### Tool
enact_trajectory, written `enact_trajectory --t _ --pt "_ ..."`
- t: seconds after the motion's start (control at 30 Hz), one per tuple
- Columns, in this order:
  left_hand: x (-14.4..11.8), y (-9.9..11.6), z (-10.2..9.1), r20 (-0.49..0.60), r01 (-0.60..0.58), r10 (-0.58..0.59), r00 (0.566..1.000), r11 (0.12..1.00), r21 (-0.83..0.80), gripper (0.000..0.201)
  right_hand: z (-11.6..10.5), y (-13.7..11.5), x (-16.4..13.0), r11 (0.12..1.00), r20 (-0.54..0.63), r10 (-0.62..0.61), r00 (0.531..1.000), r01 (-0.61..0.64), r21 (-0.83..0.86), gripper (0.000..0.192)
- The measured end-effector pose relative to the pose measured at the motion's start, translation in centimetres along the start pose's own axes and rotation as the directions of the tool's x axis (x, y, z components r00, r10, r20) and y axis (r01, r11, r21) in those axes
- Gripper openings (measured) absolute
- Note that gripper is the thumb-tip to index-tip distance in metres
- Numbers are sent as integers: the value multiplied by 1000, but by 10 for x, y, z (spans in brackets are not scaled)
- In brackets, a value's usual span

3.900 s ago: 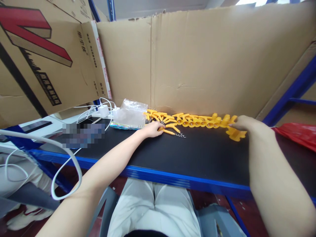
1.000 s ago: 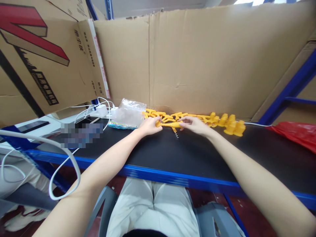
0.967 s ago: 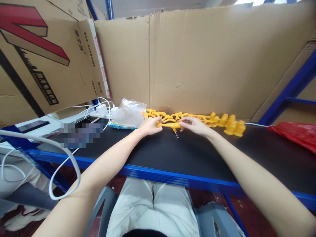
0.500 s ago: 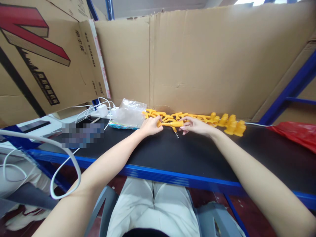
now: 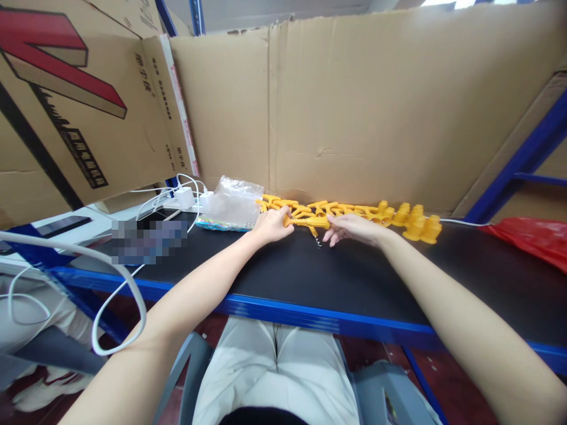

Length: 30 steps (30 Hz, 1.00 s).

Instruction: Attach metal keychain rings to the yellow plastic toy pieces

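Note:
A row of yellow plastic parts point(image 5: 354, 211) lies along the back of the black bench top point(image 5: 354, 277), against the cardboard wall. My left hand point(image 5: 271, 225) pinches the left end of one yellow piece point(image 5: 310, 222) that has a small metal spring hanging under it. My right hand point(image 5: 352, 228) touches the right end of that same piece, fingers spread and pointing left. Several stubby yellow caps point(image 5: 419, 223) stand grouped to the right of my right hand.
A clear plastic bag point(image 5: 233, 202) lies left of the yellow parts. White chargers and cables point(image 5: 183, 198) sit further left. A red bag point(image 5: 531, 239) lies at the right edge. Cardboard sheets point(image 5: 376, 106) wall the back; a printed box point(image 5: 80, 106) leans at left.
My right hand came in from the caps at the right to the yellow piece that my left hand holds. Within the last second its fingers loosened and slid slightly down.

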State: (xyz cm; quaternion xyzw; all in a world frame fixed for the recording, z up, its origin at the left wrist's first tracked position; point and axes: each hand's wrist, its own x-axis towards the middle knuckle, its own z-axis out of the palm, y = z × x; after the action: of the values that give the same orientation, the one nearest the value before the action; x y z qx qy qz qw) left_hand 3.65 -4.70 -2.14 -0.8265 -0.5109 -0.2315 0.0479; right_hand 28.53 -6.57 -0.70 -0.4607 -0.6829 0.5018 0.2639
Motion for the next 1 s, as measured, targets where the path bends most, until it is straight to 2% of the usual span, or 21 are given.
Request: enact_trajectory --t 0.07,0.17,0.3,0.37,0.57,0.67,0.73,0.83,0.9,1.0 --pt "0 0 0 3 7 -7 1000 1000 6 35 -2 2 -1 1000 6 -14 1000 14 -10 45" --pt "-1 1 -1 -1 7 -7 1000 1000 10 35 -1 3 -1 999 -49 -35 998 34 -23 63" --pt "-1 1 -1 -24 -5 5 1000 1000 2 34 3 1 -1 998 -79 -45 996 42 -40 41" --pt "-1 0 -1 -27 -18 18 999 1000 -10 33 5 0 0 998 -75 -30 997 25 -65 37" --pt "-1 -1 1 -33 -29 29 999 999 -22 32 4 -2 1 992 -104 47 993 -58 -113 63" --pt "0 -2 2 -28 -19 19 999 1000 -12 33 2 -3 -1 987 -57 83 995 -90 -134 60" --pt "0 -3 2 -27 -10 10 1000 1000 -6 34 0 -2 -2 988 -68 48 997 -57 -142 52" --pt "1 -3 2 -27 -12 12 1000 1000 -5 33 -2 2 -1 992 -87 -52 995 42 -120 63" --pt "0 -3 1 -29 -20 20 999 1000 -4 33 -2 4 0 990 -66 -92 994 84 -110 56" --pt "-1 -1 -1 -37 -34 34 999 999 0 32 -2 4 2 992 -20 -89 996 87 -95 39"
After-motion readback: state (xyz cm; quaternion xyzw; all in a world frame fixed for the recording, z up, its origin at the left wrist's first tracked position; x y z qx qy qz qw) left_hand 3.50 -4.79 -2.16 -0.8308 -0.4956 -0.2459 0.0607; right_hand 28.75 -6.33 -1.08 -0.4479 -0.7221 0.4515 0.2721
